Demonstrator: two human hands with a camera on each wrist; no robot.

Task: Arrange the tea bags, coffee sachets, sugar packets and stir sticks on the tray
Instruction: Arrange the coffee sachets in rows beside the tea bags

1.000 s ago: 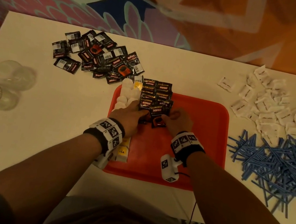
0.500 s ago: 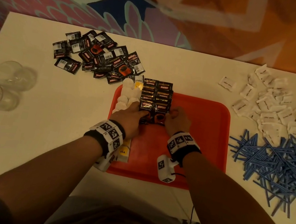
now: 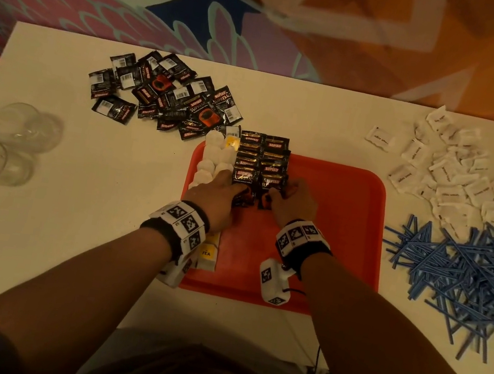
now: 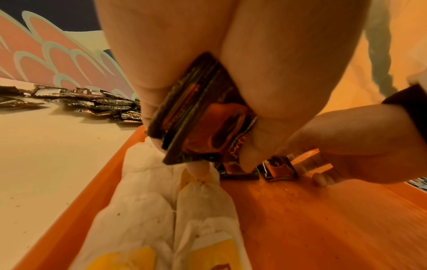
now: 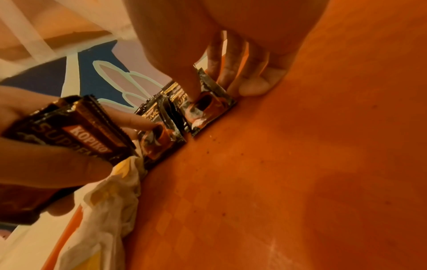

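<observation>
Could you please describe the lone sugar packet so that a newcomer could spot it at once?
Start at the red tray and look beyond its far right corner to the heap of white sugar packets. The lone packet lies flat just left of that heap, apart from the others.

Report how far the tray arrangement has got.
Done: tea bags line the tray's left edge, with two coffee sachet rows beside them. In hand: the left hand grips a sachet stack; the right hand straightens the right row. Left: the loose coffee pile, sugar packets and stir sticks lie on the table.
</observation>
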